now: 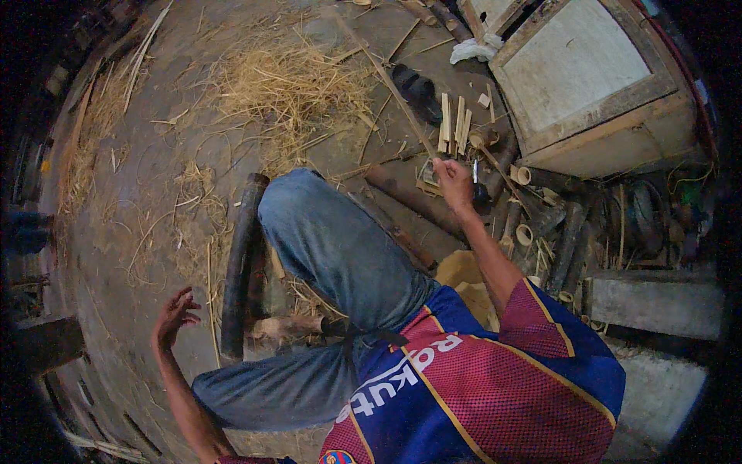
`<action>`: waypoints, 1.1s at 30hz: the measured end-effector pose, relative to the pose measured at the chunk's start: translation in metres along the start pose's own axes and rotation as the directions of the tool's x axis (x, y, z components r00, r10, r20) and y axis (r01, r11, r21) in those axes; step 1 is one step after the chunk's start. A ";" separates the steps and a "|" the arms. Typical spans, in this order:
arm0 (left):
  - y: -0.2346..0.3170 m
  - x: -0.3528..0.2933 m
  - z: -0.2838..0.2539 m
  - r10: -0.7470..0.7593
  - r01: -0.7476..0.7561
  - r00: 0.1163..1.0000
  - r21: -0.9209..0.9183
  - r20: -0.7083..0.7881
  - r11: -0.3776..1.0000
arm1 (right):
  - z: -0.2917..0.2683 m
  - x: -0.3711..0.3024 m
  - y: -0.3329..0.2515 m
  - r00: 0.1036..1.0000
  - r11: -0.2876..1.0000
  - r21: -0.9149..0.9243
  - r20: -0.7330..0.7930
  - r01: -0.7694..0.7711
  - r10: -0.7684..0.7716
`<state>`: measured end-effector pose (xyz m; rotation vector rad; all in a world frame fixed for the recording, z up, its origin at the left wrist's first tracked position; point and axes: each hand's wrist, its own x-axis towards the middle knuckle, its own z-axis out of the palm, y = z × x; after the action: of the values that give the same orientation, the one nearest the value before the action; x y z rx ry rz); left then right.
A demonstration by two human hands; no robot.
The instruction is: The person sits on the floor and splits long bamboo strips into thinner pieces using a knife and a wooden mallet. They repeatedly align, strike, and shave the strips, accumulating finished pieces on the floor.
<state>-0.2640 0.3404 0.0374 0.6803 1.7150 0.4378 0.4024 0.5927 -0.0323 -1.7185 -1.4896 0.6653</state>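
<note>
My right hand is raised in front of my right knee, its fingers pinched round one end of a long thin bamboo strip. From there the strip slants away to the upper left, over the floor. Low at the left, my left hand hangs free with its fingers loosely curled apart and nothing in it. A dark tube lies on the floor between that hand and my bent legs. Just beyond my right hand stand several short pale split pieces, close to a black sandal.
A heap of straw-like shavings covers the floor ahead, with loose strands around it. At the upper right is an old cabinet with a pale panel. Cut bamboo tubes crowd the right side near a concrete block.
</note>
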 end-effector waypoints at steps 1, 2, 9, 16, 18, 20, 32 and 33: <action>0.001 0.001 0.000 0.006 -0.006 1.000 -0.007 0.003 1.000 | 0.004 -0.003 -0.012 0.999 0.999 0.023 -0.039 0.036 -0.035; -0.001 0.001 -0.001 0.013 -0.013 1.000 0.002 -0.020 1.000 | 0.008 -0.008 -0.039 0.994 0.996 0.047 -0.077 0.075 -0.072; -0.022 0.022 -0.031 0.324 -0.267 0.888 0.209 -0.325 0.941 | 0.038 -0.014 -0.189 0.914 0.929 0.127 0.176 0.346 -0.365; 0.132 -0.038 0.065 0.971 0.086 -0.025 0.967 -0.238 0.240 | 0.121 -0.002 -0.240 0.624 0.804 0.097 0.579 0.587 -0.525; 0.149 -0.046 0.086 0.990 0.043 0.067 0.991 -0.127 0.124 | 0.138 -0.005 -0.251 0.529 0.787 0.166 0.656 0.595 -0.538; 0.145 -0.042 0.100 0.962 -0.160 0.227 0.968 -0.152 0.191 | 0.141 -0.004 -0.256 0.466 0.756 0.169 0.696 0.632 -0.546; 0.096 0.001 0.117 0.487 -0.436 0.862 0.285 -0.143 0.854 | 0.134 -0.020 -0.156 0.807 0.806 0.081 0.031 0.586 -0.590; 0.108 -0.004 0.121 0.492 -0.448 0.859 0.258 -0.140 0.856 | 0.126 -0.028 -0.127 0.881 0.891 -0.012 0.159 0.454 -0.446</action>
<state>-0.1241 0.4125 0.0764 1.2711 1.7943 0.6858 0.2232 0.5958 -0.0049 -1.3000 -1.9435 0.5196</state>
